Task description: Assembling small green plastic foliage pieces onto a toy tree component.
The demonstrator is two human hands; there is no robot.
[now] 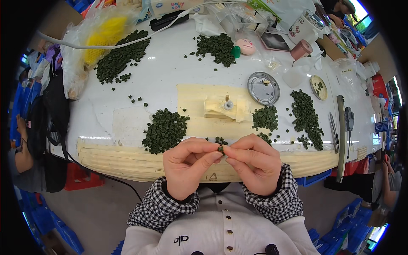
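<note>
My left hand (185,166) and my right hand (258,163) meet above the table's front edge. Between their fingertips they pinch a small dark green part (221,148), partly covered by the fingers. Just beyond the fingers, a few more green parts (219,140) lie on the table. A heap of small green cup-like parts (165,131) spreads near my left hand. Past my right hand lies a smaller green heap (265,117). Straight ahead stands a tape-covered block (221,109) with a small peg-like fitting (228,103) on top.
More green heaps lie at the far left (121,57), far middle (217,49) and right (307,114). A round metal lid (263,88), a small dish (318,87), tweezers (333,131) and a long metal bar (341,136) sit to the right. A white cable (102,46) crosses the far left.
</note>
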